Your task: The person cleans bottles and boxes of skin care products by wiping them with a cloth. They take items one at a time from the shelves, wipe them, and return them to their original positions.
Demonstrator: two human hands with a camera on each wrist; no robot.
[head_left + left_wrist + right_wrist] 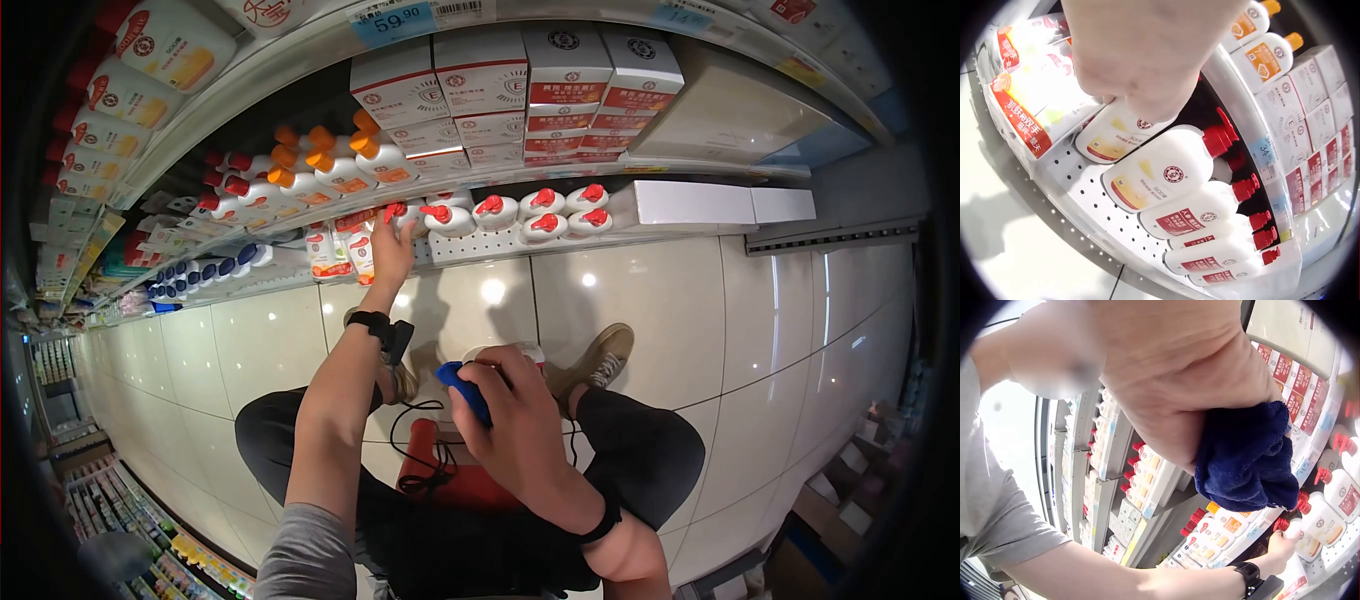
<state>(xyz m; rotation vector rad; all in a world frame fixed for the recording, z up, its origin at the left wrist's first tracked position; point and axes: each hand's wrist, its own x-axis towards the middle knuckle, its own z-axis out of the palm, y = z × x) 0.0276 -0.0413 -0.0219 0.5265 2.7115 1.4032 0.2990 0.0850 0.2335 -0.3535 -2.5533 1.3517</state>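
At the far left, white bottles with red caps [150, 75] line an upper shelf. Below, on the perforated bottom shelf [1088, 187], a row of bottles with dark blue tops [205, 272] leads to white, red-marked packets [328, 255].

Just right of the packets, a person's left hand [392, 255] grips a white bottle [1113, 134] near its red pump top. The bottle is upright on the bottom shelf; the exact placing of the fingertips is hidden. A black band [372, 325] circles the left wrist.

On the shelf above are orange-capped bottles [362, 165], then stacked white and red boxes [480, 85]. To the right of the gripped bottle stand more white bottles with red pumps [495, 210], followed by long white boxes [690, 203].

Nearer the viewer, between the person's knees, the right hand [520, 430] is curled round a bunched blue cloth [1247, 456], well apart from the shelf. Under it, a red object [424, 440] lies with a black cord [435, 476] looped over it. Tan shoes [603, 360] stand apart on glossy floor tiles [650, 300].
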